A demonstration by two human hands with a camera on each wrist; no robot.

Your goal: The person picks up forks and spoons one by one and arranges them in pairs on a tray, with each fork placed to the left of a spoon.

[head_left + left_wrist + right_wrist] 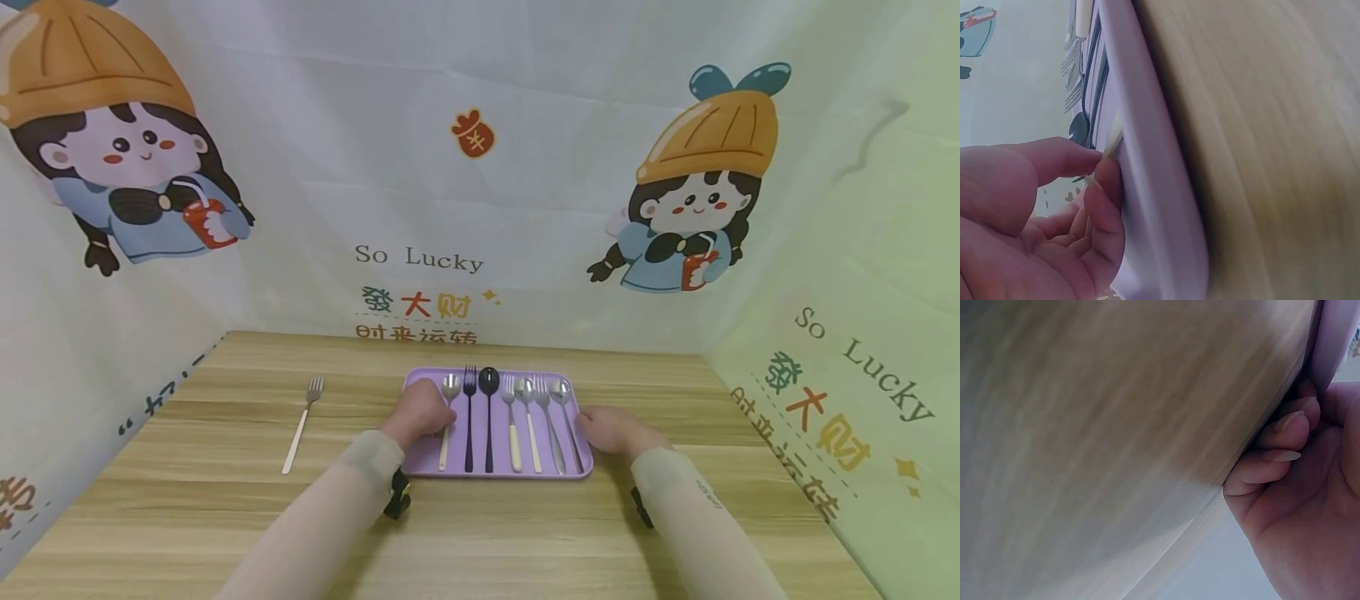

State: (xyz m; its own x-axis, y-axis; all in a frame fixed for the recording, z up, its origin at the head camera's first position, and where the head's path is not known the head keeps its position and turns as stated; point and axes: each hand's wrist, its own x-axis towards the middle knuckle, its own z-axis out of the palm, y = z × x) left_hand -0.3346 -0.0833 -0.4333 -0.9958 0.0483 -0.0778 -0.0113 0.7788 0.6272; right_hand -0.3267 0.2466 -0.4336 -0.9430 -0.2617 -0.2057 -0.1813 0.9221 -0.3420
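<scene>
A lilac tray [420, 468] lies on the table with cutlery side by side in it. Toward its left end, my left hand [422, 410] pinches the light handle of a spoon [450, 385] between thumb and fingertips; the left wrist view shows that pale handle [1114, 134] close over the tray floor. To the right of this spoon lie a black fork [469, 417], a black spoon [489, 382], a cream-handled fork [514, 446], a white-handled spoon [525, 390], a silver fork [555, 442] and a silver spoon [560, 390]. My right hand [609, 429] grips the tray's right edge, fingers curled low beside it.
A fork [300, 429] with a white handle lies alone on the wooden table [225, 517], left of the tray. Printed cloth walls [540, 275] stand at the back and both sides of the table.
</scene>
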